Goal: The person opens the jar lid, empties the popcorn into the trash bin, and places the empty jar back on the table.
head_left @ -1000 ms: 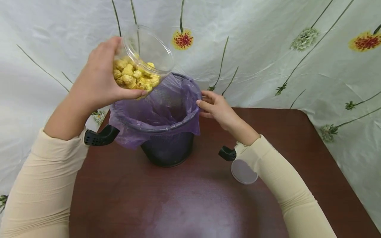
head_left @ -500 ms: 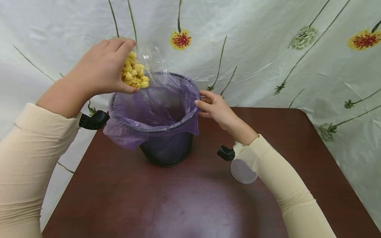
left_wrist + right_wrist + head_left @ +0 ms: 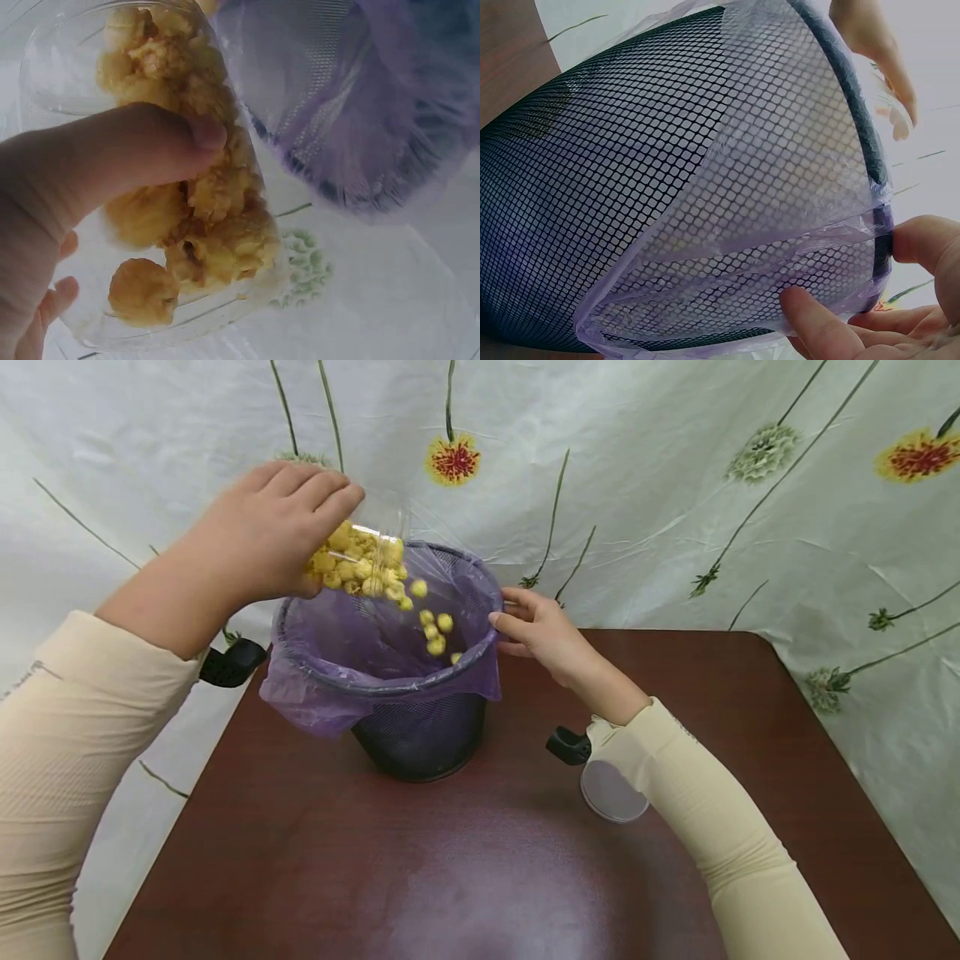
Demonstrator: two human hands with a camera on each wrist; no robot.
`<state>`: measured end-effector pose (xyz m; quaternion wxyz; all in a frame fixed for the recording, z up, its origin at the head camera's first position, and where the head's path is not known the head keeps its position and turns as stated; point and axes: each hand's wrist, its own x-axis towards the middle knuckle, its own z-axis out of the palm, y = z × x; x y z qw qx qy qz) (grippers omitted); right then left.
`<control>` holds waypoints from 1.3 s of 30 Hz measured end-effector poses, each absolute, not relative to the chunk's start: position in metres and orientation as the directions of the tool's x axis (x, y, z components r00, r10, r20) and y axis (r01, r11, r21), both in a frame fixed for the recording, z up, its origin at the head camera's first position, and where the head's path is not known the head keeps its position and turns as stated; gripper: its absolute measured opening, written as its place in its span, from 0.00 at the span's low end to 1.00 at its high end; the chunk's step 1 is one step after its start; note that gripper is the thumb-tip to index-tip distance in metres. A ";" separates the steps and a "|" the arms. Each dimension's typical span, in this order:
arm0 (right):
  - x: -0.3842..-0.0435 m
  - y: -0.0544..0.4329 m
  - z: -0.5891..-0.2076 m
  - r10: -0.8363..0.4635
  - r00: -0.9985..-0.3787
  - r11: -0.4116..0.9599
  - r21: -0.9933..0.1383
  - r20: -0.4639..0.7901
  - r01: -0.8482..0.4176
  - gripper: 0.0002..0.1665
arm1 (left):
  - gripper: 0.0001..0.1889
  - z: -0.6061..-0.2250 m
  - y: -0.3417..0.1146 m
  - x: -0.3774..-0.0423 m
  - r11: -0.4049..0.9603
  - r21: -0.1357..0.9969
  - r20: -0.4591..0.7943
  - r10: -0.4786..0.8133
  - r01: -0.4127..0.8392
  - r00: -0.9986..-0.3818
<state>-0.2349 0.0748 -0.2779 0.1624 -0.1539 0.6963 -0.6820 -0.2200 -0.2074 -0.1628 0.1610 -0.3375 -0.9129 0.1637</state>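
Observation:
My left hand grips a clear plastic jar of yellow popcorn. The jar is tilted, its mouth to the right over a black mesh trash bin. Several pieces of popcorn are falling in the air above the bin's inside. A purple plastic bag lines the bin and folds over its rim. My right hand holds the bin's right rim; in the right wrist view, its fingers lie on both sides of the rim. The bottom of the bag is hidden.
A round, pale translucent lid lies on the dark reddish-brown table, partly under the right sleeve. A white cloth with printed flowers hangs behind the table. Black camera mounts stick out from both wrists.
My left hand has moved a little right and turned the jar further over, so its mouth dips and popcorn spills out. The right hand stays at the rim.

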 end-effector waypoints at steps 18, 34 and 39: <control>-0.235 0.075 -0.278 -0.420 -0.906 0.037 -0.999 -0.042 0.029 0.33 | 0.47 -0.160 -0.199 -0.217 0.225 -0.908 0.086 0.926 0.354 -0.367; -0.235 0.076 -0.279 -0.417 -0.908 0.046 -0.999 -0.044 0.027 0.33 | 0.44 -0.165 -0.198 -0.217 0.191 -0.930 0.094 0.950 0.314 -0.299; -0.234 0.075 -0.278 -0.414 -0.910 0.052 -0.998 -0.039 0.020 0.33 | 0.43 -0.168 -0.200 -0.217 0.278 -0.906 0.197 0.945 0.321 -0.262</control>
